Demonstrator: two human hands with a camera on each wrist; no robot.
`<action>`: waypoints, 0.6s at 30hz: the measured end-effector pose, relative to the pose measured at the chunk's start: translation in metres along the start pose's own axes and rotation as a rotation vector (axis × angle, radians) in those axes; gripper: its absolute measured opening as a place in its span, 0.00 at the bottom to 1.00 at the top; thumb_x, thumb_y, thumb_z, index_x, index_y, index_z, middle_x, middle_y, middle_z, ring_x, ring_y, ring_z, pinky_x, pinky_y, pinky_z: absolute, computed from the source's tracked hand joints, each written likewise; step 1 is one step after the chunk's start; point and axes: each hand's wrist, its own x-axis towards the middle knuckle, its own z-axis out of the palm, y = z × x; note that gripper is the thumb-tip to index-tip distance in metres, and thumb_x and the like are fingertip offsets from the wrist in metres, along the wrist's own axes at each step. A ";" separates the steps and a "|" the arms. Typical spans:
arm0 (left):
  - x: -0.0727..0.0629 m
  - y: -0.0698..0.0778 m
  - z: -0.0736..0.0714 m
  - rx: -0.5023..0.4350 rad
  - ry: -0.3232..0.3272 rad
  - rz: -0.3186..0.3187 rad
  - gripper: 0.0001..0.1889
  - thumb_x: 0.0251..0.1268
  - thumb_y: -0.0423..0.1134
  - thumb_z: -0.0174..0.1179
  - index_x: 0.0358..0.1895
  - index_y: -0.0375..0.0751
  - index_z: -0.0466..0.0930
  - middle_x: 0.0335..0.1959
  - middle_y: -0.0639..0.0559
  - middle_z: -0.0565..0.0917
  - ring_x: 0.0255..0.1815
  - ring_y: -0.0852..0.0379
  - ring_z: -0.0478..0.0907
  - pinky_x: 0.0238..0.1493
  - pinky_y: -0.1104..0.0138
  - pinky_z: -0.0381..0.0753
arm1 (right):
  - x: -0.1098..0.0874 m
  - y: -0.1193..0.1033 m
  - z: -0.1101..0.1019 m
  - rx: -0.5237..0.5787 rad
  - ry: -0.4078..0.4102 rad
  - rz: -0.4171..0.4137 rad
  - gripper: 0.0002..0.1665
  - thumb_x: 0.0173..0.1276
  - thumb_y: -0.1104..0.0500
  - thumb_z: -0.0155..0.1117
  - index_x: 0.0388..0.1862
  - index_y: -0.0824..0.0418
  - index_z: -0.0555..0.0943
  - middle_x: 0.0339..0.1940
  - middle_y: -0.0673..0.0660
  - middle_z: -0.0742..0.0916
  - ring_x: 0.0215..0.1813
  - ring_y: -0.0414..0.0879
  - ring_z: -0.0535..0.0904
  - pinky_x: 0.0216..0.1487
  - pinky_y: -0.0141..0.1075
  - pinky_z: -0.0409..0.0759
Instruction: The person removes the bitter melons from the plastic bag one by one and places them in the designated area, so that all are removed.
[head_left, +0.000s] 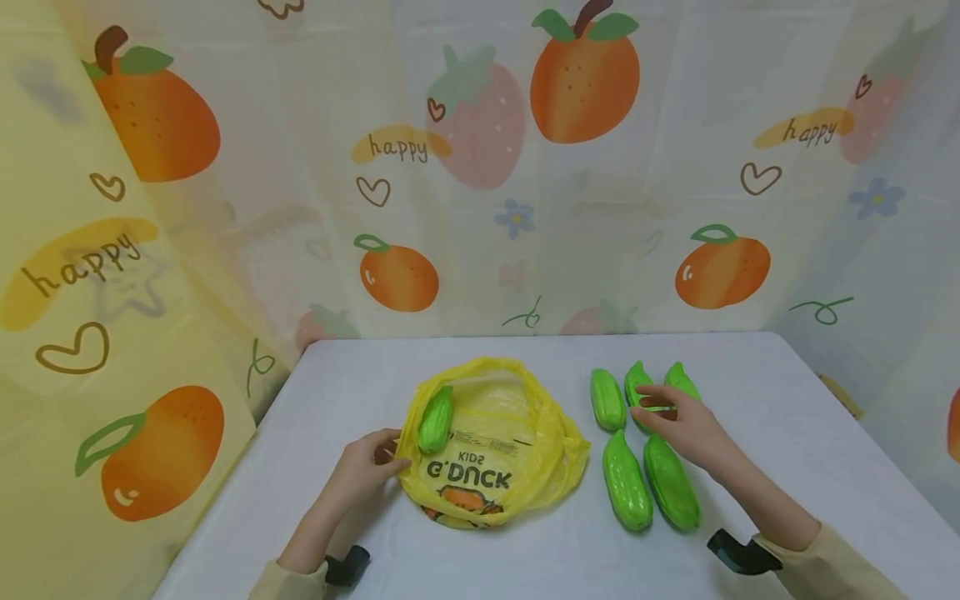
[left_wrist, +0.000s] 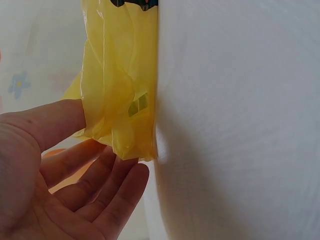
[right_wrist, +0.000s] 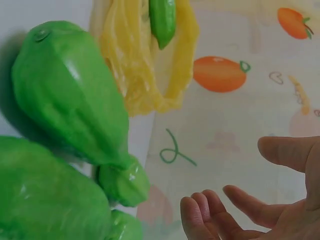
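A yellow plastic bag [head_left: 558,417] lies with its mouth spread wide, printed lettering showing inside. Within it, at the left, rests one glossy green cucumber-like vegetable [head_left: 436,420]. My left hand [head_left: 356,475] grips the bag's left rim, thumb and fingers either side of the plastic in the left wrist view. Several similar ridged vegetables [head_left: 627,483] lie in two rows to the right of the bag. Over the back row hovers my right hand [head_left: 686,427], thumb and fingers spread apart with nothing between them; it partly covers the middle vegetable [head_left: 636,377].
A white cloth covers the table [head_left: 517,567]. Behind and left hangs a fruit-printed curtain [head_left: 480,225], close to the table's far edge [head_left: 540,336]. A dark band with a small block [head_left: 742,553] sits at each wrist.
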 end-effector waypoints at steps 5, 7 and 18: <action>0.000 0.001 -0.001 -0.002 -0.001 -0.002 0.22 0.54 0.42 0.69 0.54 0.46 0.79 0.36 0.55 0.82 0.35 0.61 0.76 0.36 0.67 0.76 | 0.010 -0.014 0.008 0.006 -0.012 -0.033 0.34 0.69 0.45 0.58 0.65 0.65 0.68 0.58 0.68 0.79 0.58 0.64 0.75 0.50 0.46 0.80; 0.000 0.002 -0.002 -0.008 -0.003 0.002 0.22 0.53 0.42 0.70 0.54 0.45 0.79 0.36 0.55 0.82 0.35 0.61 0.76 0.36 0.67 0.76 | 0.015 -0.019 0.012 -0.004 -0.015 -0.050 0.32 0.69 0.47 0.58 0.65 0.65 0.69 0.57 0.68 0.79 0.57 0.64 0.76 0.51 0.47 0.79; 0.002 -0.002 0.000 -0.008 -0.004 0.010 0.22 0.53 0.42 0.70 0.54 0.47 0.80 0.36 0.56 0.82 0.34 0.62 0.76 0.36 0.67 0.75 | 0.046 -0.037 0.037 0.119 -0.063 -0.056 0.29 0.68 0.48 0.60 0.62 0.62 0.73 0.55 0.65 0.81 0.55 0.58 0.78 0.46 0.41 0.81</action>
